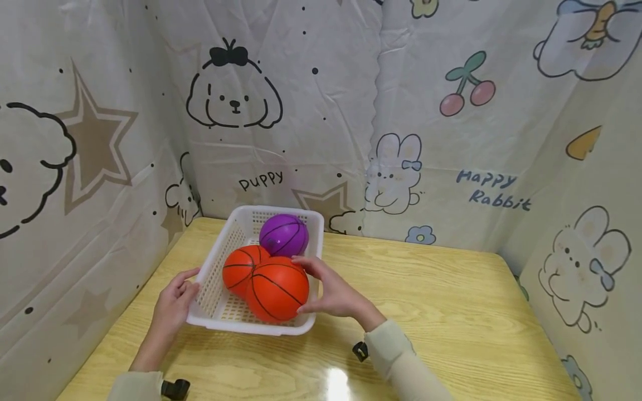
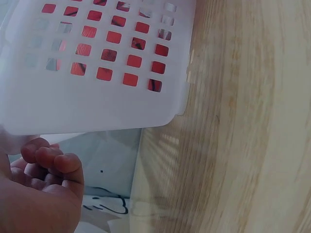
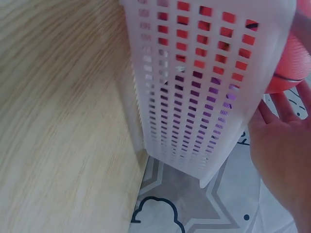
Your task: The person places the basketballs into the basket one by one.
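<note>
A white plastic basket [image 1: 251,327] with slotted walls stands on the table, holding two orange toy basketballs and a purple one [image 1: 284,234]. My left hand [image 1: 173,303] grips the basket's left rim; in the left wrist view its fingers [image 2: 68,163] curl beneath that rim. With thumb and fingers spread around its right side, my right hand [image 1: 335,291] holds the larger-looking, nearer orange basketball [image 1: 277,291]. The other orange basketball [image 1: 243,269] sits to its left, partly hidden behind it. In the right wrist view, the held ball [image 3: 295,65] shows above the basket's side wall [image 3: 194,111].
The wooden table [image 1: 426,301] extends to the right of the basket. Printed cloth [image 1: 321,111] hangs along the back and both sides, close behind the basket. Black straps [image 1: 175,389] show at both wrists.
</note>
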